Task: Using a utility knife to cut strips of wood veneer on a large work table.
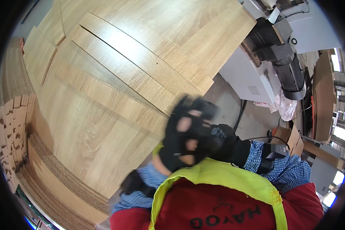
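Note:
Both my hands wear black gloves and meet in front of my chest, just off the near ends of two narrow wood-grain strips. My left hand [186, 132] is smeared by motion, with bare skin showing through gaps in its glove; whether its fingers are open or closed is unclear. Partly covered by it, my right hand [225, 142] has its fingers hidden. One strip [115, 63] lies slantwise beside the other strip [138, 48], and both rest on wide wood-grain panels [88, 126]. I can make out nothing held in either hand.
Stacked boards [61, 180] with raw chipboard edges stand at the lower left, below a tall pile of narrow strips [13, 115]. A dark motor [289, 73] on a pale machine [249, 78] is at the right. Cardboard [322, 99] and cables lie beyond.

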Tool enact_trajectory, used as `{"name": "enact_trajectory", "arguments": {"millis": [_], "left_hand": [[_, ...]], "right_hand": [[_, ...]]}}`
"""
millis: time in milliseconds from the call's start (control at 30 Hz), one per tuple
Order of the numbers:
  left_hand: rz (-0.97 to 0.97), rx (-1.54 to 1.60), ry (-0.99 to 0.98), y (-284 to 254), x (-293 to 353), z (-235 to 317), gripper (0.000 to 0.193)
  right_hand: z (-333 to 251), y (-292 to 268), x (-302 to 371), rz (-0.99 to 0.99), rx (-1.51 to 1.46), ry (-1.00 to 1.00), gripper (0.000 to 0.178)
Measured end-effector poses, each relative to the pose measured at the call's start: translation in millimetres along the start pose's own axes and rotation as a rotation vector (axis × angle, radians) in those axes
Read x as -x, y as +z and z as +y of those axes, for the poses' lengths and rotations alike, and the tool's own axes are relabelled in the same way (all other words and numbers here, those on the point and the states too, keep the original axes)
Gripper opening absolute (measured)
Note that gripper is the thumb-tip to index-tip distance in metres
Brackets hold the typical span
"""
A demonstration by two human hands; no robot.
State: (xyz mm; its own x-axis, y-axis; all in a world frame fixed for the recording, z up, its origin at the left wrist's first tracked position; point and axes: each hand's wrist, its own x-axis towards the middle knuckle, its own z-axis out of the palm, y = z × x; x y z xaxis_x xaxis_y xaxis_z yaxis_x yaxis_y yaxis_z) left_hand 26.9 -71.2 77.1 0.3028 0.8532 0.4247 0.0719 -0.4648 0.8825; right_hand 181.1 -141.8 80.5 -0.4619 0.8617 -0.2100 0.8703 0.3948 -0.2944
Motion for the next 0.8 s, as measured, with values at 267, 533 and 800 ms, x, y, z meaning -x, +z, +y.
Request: {"name": "enact_trajectory", "arguments": {"millis": [267,533,800], "left_hand": [[-0.225,0.138,-0.04,31,11,-16,0.045],[-0.198,0.025,0.074,42,29,-41,0.042],[-0.162,0.054,0.04,40,18,-21,0.038]], "right_hand": [[24,27,19,-0.018,-1.454,0.288,0.034],[24,28,3,0.033,-0.907,0.004,0.032],[25,68,19,0.194,-2.167,0.092,0.021]]}}
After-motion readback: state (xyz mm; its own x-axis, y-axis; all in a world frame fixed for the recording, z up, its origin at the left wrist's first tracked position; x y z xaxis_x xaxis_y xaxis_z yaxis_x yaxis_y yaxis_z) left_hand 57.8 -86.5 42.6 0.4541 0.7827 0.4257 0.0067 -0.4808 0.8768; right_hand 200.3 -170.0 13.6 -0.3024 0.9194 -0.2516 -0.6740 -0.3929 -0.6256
